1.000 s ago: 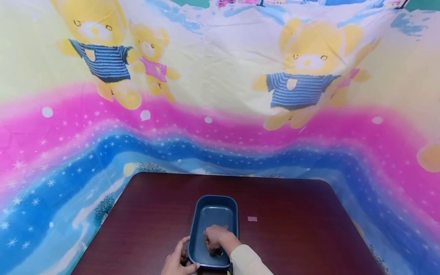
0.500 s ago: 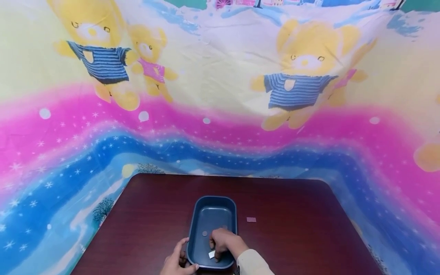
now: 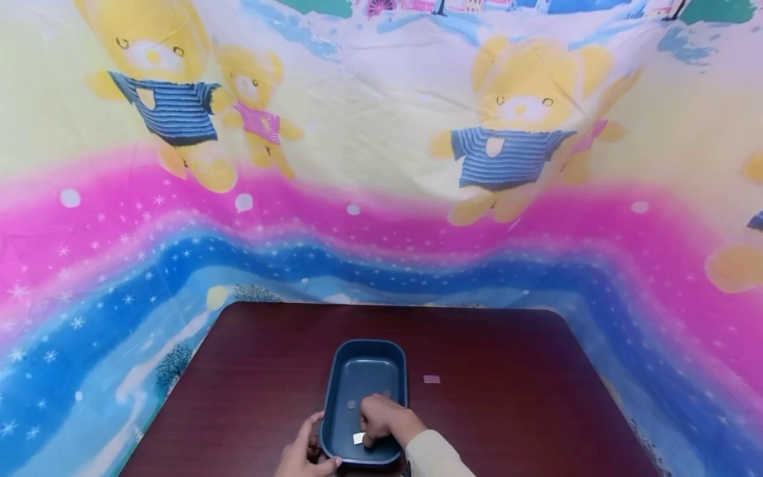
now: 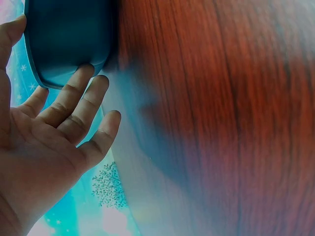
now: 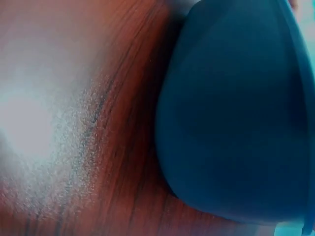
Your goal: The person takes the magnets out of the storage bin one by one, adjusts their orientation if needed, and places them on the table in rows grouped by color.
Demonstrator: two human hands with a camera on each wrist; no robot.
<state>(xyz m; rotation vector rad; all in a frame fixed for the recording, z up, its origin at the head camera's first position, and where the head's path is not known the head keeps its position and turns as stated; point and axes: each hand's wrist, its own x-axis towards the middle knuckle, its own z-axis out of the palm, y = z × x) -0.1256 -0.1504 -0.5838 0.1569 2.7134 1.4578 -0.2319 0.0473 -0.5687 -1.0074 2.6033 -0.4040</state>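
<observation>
A deep blue, rounded rectangular tray (image 3: 365,375) sits on a reddish-brown wooden surface (image 3: 495,377). The left hand (image 3: 301,456), its grip wide, touches the tray's near-left corner. Inside, the right hand (image 3: 384,417) reaches down beside a small white flat piece (image 3: 359,438); whether its grip pinches anything, I cannot tell. A small round disc (image 3: 351,405) lies near.

Head view: bright, mostly even light; backdrop (image 3: 381,119) pale, washed out toward upper centre; tabletop (image 3: 495,371) darker, faintly glossy; small piece (image 3: 358,438) in tray (image 3: 365,377) nearly blown to white; fine detail soft. Left wrist view: bluish haze across lower middle of tabletop, pale glare at upper right, dark shadow beside tray. Right wrist view: strong white glare on tabletop at left; tray dim, blurred, edges soft.
</observation>
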